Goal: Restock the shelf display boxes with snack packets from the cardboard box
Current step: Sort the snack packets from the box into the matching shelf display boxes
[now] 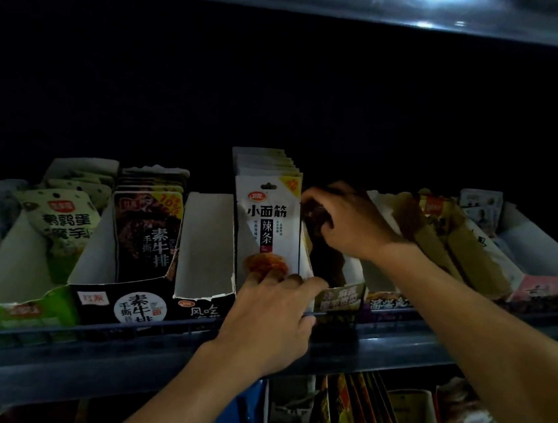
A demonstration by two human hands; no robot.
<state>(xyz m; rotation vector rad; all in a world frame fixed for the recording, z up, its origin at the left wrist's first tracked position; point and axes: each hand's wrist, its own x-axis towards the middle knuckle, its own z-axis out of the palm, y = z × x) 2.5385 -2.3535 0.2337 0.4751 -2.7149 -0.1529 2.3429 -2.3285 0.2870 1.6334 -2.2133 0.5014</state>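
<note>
We read 小面筋 and 辣条 on the white packet [271, 224]. The black packet [146, 232] shows 10% and 手撕素牛排, repeated on its display box [129, 307]; the green packet [60, 219] reads 鹌鹑蛋.

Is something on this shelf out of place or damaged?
Yes. The display box between the black packets and the white packets shows no packets and its front edge is torn. The brown packets on the right lean sideways instead of standing upright.
</note>
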